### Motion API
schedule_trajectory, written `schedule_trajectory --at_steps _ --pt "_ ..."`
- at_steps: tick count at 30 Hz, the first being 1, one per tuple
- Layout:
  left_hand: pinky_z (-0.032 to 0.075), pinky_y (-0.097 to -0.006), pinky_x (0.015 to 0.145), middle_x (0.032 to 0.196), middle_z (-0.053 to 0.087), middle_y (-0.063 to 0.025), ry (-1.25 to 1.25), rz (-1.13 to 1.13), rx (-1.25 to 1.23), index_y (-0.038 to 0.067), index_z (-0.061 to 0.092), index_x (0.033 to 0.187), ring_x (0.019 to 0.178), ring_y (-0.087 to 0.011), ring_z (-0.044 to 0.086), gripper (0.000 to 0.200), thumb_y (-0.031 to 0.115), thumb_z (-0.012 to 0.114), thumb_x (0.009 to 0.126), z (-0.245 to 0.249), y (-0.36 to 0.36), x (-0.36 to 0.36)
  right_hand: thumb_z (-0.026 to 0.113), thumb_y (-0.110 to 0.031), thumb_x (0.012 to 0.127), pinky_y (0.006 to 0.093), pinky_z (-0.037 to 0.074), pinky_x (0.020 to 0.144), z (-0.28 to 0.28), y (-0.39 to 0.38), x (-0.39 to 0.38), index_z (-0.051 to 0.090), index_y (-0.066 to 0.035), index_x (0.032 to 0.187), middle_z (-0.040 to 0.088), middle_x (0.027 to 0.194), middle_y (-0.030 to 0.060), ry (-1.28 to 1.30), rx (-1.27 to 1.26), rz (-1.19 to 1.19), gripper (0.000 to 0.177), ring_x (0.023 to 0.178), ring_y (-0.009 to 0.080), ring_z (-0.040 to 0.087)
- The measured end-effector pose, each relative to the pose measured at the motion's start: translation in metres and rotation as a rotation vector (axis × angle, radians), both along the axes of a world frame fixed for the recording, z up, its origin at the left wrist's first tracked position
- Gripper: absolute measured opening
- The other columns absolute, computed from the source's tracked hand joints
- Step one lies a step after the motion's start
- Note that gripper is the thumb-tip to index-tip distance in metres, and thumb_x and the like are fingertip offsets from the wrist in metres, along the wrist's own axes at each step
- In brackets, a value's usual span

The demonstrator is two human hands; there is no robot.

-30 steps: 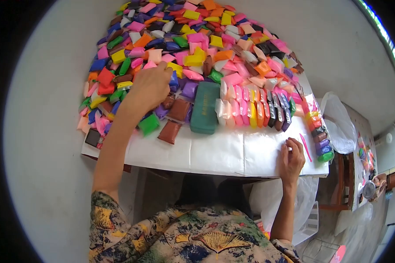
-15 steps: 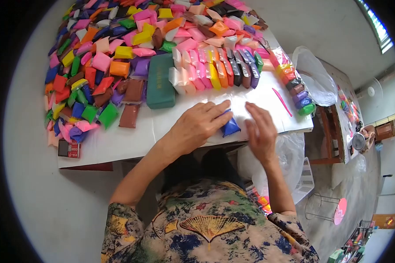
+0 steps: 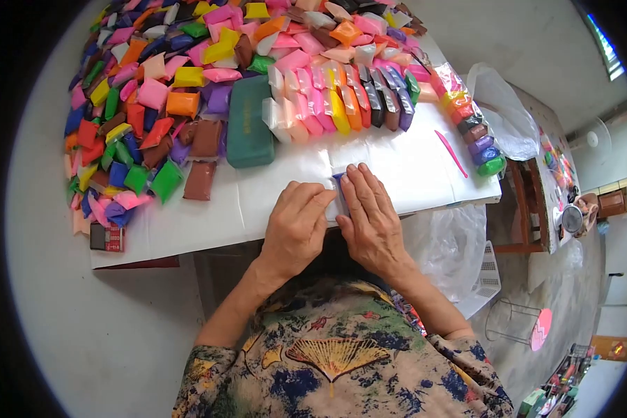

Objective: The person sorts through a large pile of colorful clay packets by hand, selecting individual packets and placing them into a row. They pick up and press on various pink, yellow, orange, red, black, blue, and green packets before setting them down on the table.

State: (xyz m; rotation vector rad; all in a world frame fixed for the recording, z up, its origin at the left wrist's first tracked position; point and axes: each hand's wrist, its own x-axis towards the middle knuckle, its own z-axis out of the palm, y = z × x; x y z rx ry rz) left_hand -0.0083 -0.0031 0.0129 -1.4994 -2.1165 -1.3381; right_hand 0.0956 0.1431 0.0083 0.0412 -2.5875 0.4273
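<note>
Head view gave us the person's two hands brought together at the near edge of the white table [image 3: 411, 174], with a blue packet [image 3: 338, 182] between them. We saw only the far end of the packet, poking out above the fingertips; the rest was covered by the hands and by something pale and glossy around it that we could not make out. The left hand [image 3: 296, 223] was curled narrow, its fingertips closed on the packet's left side. The right hand [image 3: 373, 216] lay with its fingers nearly straight along the packet's right side, touching it; its thumb was hidden, so we could not tell whether it gripped or merely pressed.

Just beyond the hands we noted a dark green case [image 3: 249, 129] lying flat, and beside it, to the right, a row of packets [image 3: 341, 104] standing on edge in pink, yellow, orange, black and purple. A great pile of coloured packets [image 3: 181, 63] covered the far and left part of the table, with two brown packets [image 3: 202, 177] at its near fringe. A pink stick [image 3: 451, 153] lay alone on bare table to the right, and near it, along the right edge, a clear bag of stacked colours [image 3: 470, 125]. A small red and black device [image 3: 108, 237] sat at the table's near left corner.
</note>
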Motion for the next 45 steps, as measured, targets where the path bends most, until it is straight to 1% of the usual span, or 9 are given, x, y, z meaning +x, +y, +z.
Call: schedule_trajectory --at_steps 8,17,26,29,32,33,37,40,45 --pt "0.041 -0.0424 0.081 0.103 0.054 -0.0140 0.055 0.042 -0.081 0.001 0.057 0.106 0.094 -0.0329 0.051 0.035 0.009 0.072 0.076 0.004 0.007 0.019 0.054 -0.004 0.093 0.0458 0.032 0.117 0.025 0.017 0.023 0.044 0.004 0.143 0.037 0.152 0.0267 0.036 -0.539 0.012 0.051 0.142 0.0435 0.036" --pt "0.042 -0.0432 0.080 0.096 0.054 -0.0129 0.160 0.087 -0.118 0.002 0.059 0.099 0.088 -0.0328 0.051 0.024 0.007 0.071 0.079 -0.005 0.015 0.019 0.072 -0.006 0.080 0.0585 0.034 0.111 -0.001 0.028 0.021 0.055 -0.003 0.096 0.055 0.121 0.0160 0.158 -0.026 -0.069 0.023 0.124 0.0355 0.054" --pt "0.043 -0.0415 0.078 0.095 0.056 -0.0127 0.244 0.074 -0.085 0.001 0.058 0.090 0.088 -0.0310 0.054 0.015 0.001 0.066 0.077 -0.010 0.020 0.016 0.068 -0.001 0.076 0.0539 0.036 0.104 -0.002 0.020 0.017 0.057 -0.003 0.087 0.059 0.108 0.0100 0.222 0.017 -0.098 0.016 0.113 0.0304 0.057" --pt "0.045 -0.0415 0.082 0.104 0.059 -0.0153 0.218 0.055 -0.012 -0.001 0.058 0.092 0.094 -0.0324 0.056 0.017 0.001 0.065 0.077 -0.011 0.022 0.015 0.069 -0.002 0.077 0.0470 0.045 0.091 0.005 0.014 0.018 0.059 -0.002 0.088 0.060 0.104 0.0100 0.228 0.003 -0.155 0.015 0.102 0.0296 0.060" --pt "0.048 -0.0432 0.083 0.112 0.059 -0.0193 0.142 0.011 0.068 -0.004 0.058 0.097 0.094 -0.0352 0.058 0.020 -0.003 0.064 0.079 -0.008 0.020 0.016 0.071 -0.003 0.080 0.0381 0.051 0.077 0.017 0.016 0.027 0.060 -0.002 0.090 0.060 0.104 0.0120 0.164 -0.393 -0.067 0.015 0.092 0.0276 0.063" --pt "0.048 -0.0438 0.083 0.113 0.059 -0.0206 0.129 0.004 0.091 -0.005 0.058 0.099 0.094 -0.0360 0.058 0.021 -0.004 0.064 0.079 -0.006 0.019 0.016 0.072 -0.006 0.085 0.0291 0.051 0.065 0.026 0.016 0.029 0.062 0.000 0.097 0.063 0.101 0.0095 0.143 -0.536 -0.072 0.017 0.080 0.0189 0.064" --pt "0.050 -0.0444 0.084 0.118 0.059 -0.0235 0.121 -0.072 0.172 -0.006 0.059 0.102 0.093 -0.0381 0.059 0.023 -0.006 0.065 0.080 -0.002 0.024 0.019 0.071 -0.014 0.093 0.0204 0.047 0.064 0.030 0.019 0.026 0.064 0.003 0.109 0.065 0.086 -0.0001 0.047 -1.315 -0.058 0.024 0.073 0.0044 0.057" --pt "0.050 -0.0441 0.086 0.121 0.058 -0.0239 0.168 -0.111 0.131 -0.005 0.059 0.104 0.094 -0.0380 0.059 0.025 -0.004 0.066 0.081 0.001 0.033 0.015 0.071 -0.012 0.092 0.0204 0.045 0.064 0.036 0.032 0.027 0.065 0.001 0.106 0.064 0.084 -0.0012 -0.058 -1.477 -0.026 0.021 0.072 0.0043 0.055" --pt "0.050 -0.0440 0.088 0.126 0.056 -0.0249 0.138 -0.039 0.067 -0.004 0.058 0.109 0.099 -0.0396 0.058 0.028 -0.003 0.066 0.083 0.007 0.040 0.005 0.071 -0.011 0.089 0.0238 0.045 0.064 0.030 0.066 0.014 0.063 0.001 0.097 0.063 0.082 -0.0013 0.220 -1.105 -0.263 0.017 0.072 0.0054 0.054"
